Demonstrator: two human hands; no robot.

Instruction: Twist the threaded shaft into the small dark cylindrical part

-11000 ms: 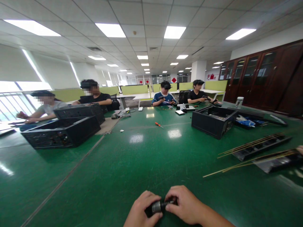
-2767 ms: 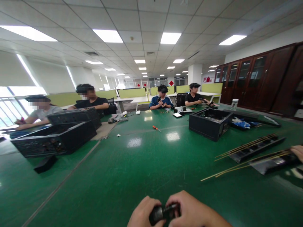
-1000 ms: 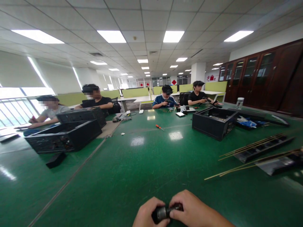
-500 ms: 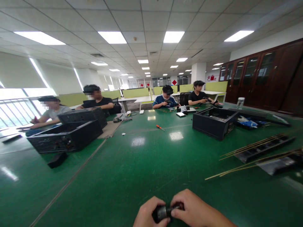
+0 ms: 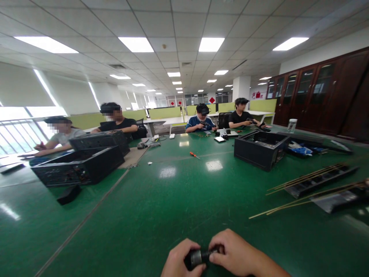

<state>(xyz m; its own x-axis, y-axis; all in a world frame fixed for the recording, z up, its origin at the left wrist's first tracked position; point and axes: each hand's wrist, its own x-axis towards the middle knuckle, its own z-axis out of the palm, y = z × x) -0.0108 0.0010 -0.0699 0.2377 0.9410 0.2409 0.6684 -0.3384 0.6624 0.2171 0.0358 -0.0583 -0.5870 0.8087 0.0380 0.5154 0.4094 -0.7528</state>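
At the bottom of the view, my left hand (image 5: 182, 258) is wrapped round the thick end of a dark cylindrical tool (image 5: 196, 258) with a grey metallic band; its exact kind is not clear. My right hand (image 5: 227, 252) pinches the narrower black end, with thumb and curled fingers closed on it. The tool lies roughly level between both hands, above the green tabletop (image 5: 161, 219). Its lower part is cut off or covered by my left hand.
An orange screwdriver (image 5: 194, 155) lies mid-table. Black computer cases stand at left (image 5: 77, 165) and right (image 5: 259, 152). Thin sticks (image 5: 302, 179) rest across dark trays at right, near blue-and-white packets (image 5: 300, 148). Several people sit around the far side, one a person in blue (image 5: 198, 123).
My right hand's fingers have turned slightly round the narrow end of the tool. My left hand keeps its hold, and the view has shifted very little.
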